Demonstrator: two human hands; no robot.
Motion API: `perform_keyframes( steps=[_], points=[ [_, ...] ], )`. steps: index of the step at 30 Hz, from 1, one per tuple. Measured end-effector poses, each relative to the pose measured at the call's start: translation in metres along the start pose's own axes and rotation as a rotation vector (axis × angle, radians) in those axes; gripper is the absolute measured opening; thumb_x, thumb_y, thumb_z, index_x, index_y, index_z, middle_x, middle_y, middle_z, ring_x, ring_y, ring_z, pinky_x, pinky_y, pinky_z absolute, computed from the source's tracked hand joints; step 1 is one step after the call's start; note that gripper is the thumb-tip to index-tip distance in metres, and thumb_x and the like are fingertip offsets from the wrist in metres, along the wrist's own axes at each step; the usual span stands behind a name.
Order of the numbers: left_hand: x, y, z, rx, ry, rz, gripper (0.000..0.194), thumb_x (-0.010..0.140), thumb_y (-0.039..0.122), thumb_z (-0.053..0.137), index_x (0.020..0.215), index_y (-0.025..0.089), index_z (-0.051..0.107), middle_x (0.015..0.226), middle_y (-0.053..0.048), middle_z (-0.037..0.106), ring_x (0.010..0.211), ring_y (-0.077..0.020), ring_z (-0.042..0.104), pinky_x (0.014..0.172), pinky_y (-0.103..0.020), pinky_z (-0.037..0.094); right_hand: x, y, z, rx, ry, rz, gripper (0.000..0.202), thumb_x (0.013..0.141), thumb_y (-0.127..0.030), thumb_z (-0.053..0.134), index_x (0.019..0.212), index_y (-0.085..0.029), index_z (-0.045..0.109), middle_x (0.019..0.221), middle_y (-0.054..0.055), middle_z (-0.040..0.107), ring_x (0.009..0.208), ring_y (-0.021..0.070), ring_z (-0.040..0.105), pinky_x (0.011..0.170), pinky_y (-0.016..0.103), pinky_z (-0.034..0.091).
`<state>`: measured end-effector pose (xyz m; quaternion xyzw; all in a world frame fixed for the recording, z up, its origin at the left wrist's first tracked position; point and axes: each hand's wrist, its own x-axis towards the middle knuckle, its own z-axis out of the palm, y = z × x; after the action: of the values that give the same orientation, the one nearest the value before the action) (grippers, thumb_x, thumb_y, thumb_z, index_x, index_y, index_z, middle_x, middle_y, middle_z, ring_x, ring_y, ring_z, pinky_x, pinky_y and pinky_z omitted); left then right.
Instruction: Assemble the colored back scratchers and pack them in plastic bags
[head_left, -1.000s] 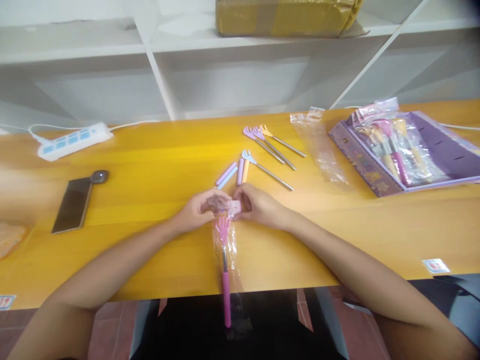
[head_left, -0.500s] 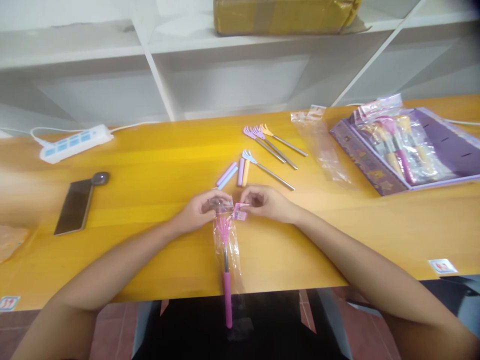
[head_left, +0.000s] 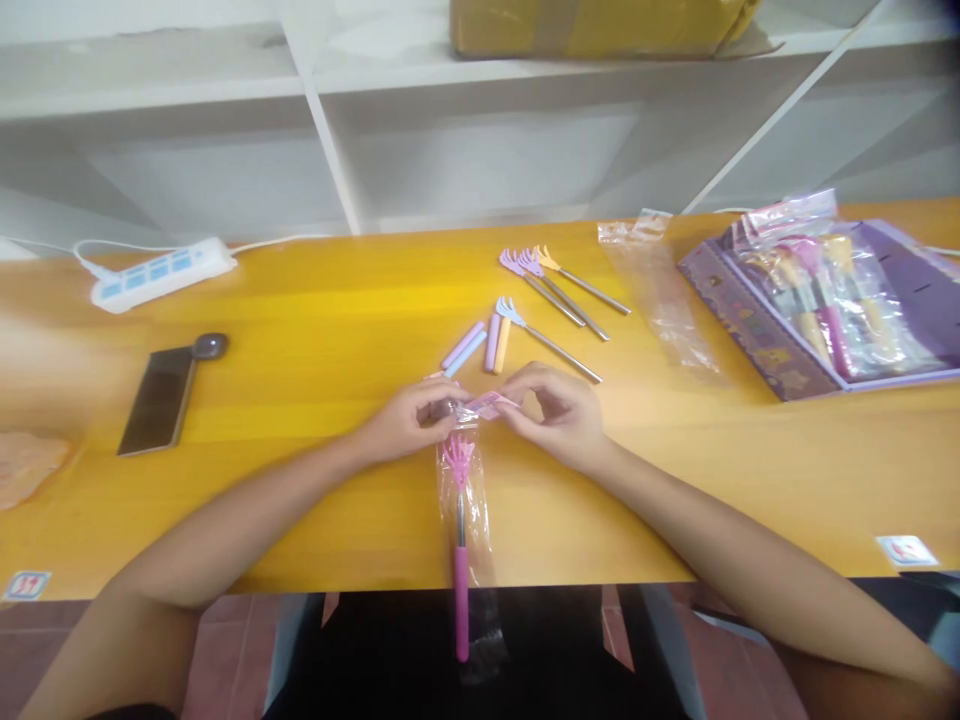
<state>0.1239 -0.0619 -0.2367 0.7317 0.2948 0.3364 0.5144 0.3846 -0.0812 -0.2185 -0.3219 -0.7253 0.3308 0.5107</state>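
Note:
My left hand (head_left: 416,418) pinches the top of a clear plastic bag (head_left: 484,510). Inside the bag lies a pink back scratcher (head_left: 461,600), its claw near my fingers and its handle reaching past the table's front edge. Between thumb and forefinger, my right hand (head_left: 559,412) holds a small pink card (head_left: 489,404) at the bag's top. Just beyond my hands are several loose handle sleeves (head_left: 492,343) in purple, blue and orange. Metal rods with claw heads lie behind them, one with a blue claw (head_left: 508,310), others purple (head_left: 531,263) and orange (head_left: 547,259).
A purple box (head_left: 780,365) with bagged scratchers stands at the right, beside a flat clear bag (head_left: 671,310). On the left are a power strip (head_left: 161,273), a phone (head_left: 157,400) and a dark round object (head_left: 210,346). White shelving (head_left: 390,80) holds a cardboard box (head_left: 600,28).
The pink card in my right hand has tilted and moved left against the bag's top. The whole view has shifted slightly.

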Motion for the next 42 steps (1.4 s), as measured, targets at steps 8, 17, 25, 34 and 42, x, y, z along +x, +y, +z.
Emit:
perform_keyframes(
  steps=[8, 17, 25, 34, 42],
  points=[
    [0.005, 0.002, -0.002, 0.036, -0.044, 0.063, 0.016, 0.103, 0.035, 0.074, 0.109, 0.024, 0.083, 0.105, -0.008, 0.078, 0.104, -0.0212, 0.071, 0.1, -0.04, 0.055, -0.005, 0.004, 0.008, -0.125, -0.177, -0.147, 0.017, 0.101, -0.031, 0.079, 0.116, -0.028, 0.073, 0.103, 0.002, 0.08, 0.091, 0.0176, 0.076, 0.08, 0.036, 0.065],
    [-0.001, -0.002, -0.001, -0.135, -0.07, -0.035, 0.028, 0.095, 0.018, 0.073, 0.122, 0.021, 0.078, 0.121, -0.012, 0.073, 0.11, -0.0204, 0.073, 0.103, -0.04, 0.06, -0.004, 0.008, -0.014, -0.427, -0.326, -0.509, 0.027, 0.107, -0.022, 0.064, 0.129, -0.034, 0.074, 0.105, 0.002, 0.078, 0.094, 0.0193, 0.073, 0.078, 0.037, 0.058],
    [-0.003, -0.004, -0.002, -0.232, -0.077, -0.089, 0.035, 0.095, 0.018, 0.074, 0.13, 0.021, 0.075, 0.132, -0.013, 0.074, 0.124, -0.023, 0.073, 0.114, -0.041, 0.057, -0.005, 0.001, -0.017, -0.688, -0.48, -0.685, 0.032, 0.109, -0.014, 0.053, 0.123, -0.032, 0.076, 0.105, 0.001, 0.079, 0.093, 0.0194, 0.071, 0.081, 0.038, 0.057],
    [-0.006, -0.001, -0.001, -0.252, -0.098, -0.132, 0.057, 0.09, 0.016, 0.078, 0.145, 0.024, 0.065, 0.136, -0.012, 0.07, 0.124, -0.0216, 0.071, 0.111, -0.035, 0.056, 0.001, -0.001, -0.015, -0.75, -0.284, -0.768, 0.021, 0.102, -0.007, 0.067, 0.12, -0.017, 0.07, 0.099, 0.005, 0.078, 0.091, 0.0193, 0.071, 0.08, 0.037, 0.058],
    [-0.007, -0.002, 0.003, -0.23, -0.113, -0.111, 0.073, 0.09, 0.014, 0.077, 0.157, 0.03, 0.052, 0.121, -0.007, 0.07, 0.112, -0.0184, 0.07, 0.102, -0.033, 0.057, 0.001, 0.007, -0.009, -0.528, -0.262, -0.561, 0.03, 0.105, -0.011, 0.065, 0.133, -0.02, 0.068, 0.121, 0.011, 0.079, 0.117, 0.0252, 0.075, 0.097, 0.045, 0.065]
  ],
)
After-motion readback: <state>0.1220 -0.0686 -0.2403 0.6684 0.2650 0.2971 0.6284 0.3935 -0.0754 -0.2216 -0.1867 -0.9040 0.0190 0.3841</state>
